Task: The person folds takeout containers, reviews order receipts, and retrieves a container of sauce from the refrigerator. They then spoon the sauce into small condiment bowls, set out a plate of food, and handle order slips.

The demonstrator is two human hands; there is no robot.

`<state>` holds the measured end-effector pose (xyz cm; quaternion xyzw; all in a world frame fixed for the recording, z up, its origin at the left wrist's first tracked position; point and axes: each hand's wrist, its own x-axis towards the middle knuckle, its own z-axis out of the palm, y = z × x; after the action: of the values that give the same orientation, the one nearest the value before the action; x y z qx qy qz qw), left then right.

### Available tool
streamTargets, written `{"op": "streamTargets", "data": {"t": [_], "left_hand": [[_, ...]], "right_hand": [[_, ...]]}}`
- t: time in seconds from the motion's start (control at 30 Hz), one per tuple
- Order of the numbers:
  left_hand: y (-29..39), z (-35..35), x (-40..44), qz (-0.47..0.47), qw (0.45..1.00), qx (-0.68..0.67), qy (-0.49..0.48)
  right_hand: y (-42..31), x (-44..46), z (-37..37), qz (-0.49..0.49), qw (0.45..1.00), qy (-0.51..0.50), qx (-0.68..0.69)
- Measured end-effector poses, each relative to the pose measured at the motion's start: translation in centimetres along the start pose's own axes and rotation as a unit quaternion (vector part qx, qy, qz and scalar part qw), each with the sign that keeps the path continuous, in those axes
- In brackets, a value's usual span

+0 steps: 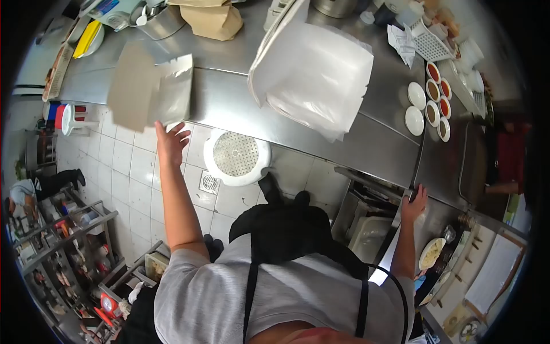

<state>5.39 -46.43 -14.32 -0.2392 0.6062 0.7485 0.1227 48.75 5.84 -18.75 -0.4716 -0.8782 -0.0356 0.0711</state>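
The grey-brown card (pixel 130 86) lies at the left of the steel worktop (pixel 220 94), its long axis running away from the person and its near end jutting past the front edge; it looks flat, matt and slightly blurred, with a shiny, translucent plastic sheet (pixel 176 86) along its right side. The left hand (pixel 171 140) has its fingers spread at the card's near end, though I cannot tell whether they touch, while the right hand (pixel 415 203) rests on the worktop's edge, fingers loosely extended.
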Motion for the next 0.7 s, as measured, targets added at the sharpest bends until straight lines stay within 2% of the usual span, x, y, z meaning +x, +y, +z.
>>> {"op": "streamTargets", "data": {"t": [0.13, 0.47, 0.57, 0.7], "left_hand": [[0.9, 1.1, 0.3, 0.003, 0.996, 0.084, 0.010], [-0.2, -0.8, -0.6, 0.007, 0.998, 0.018, 0.054], [1.1, -1.3, -2.3, 0.035, 0.997, -0.018, 0.071], [2.0, -3.7, -5.4, 0.084, 0.991, -0.044, 0.094]], "right_hand": [[0.2, 0.1, -0.2, -0.013, 1.000, 0.012, 0.012], [0.2, 0.0, -0.2, 0.002, 0.999, -0.021, -0.026], [1.1, 1.0, -0.4, -0.027, 0.998, -0.024, 0.055], [2.0, 10.6, -5.9, -0.094, 0.971, 0.201, 0.088]]}}
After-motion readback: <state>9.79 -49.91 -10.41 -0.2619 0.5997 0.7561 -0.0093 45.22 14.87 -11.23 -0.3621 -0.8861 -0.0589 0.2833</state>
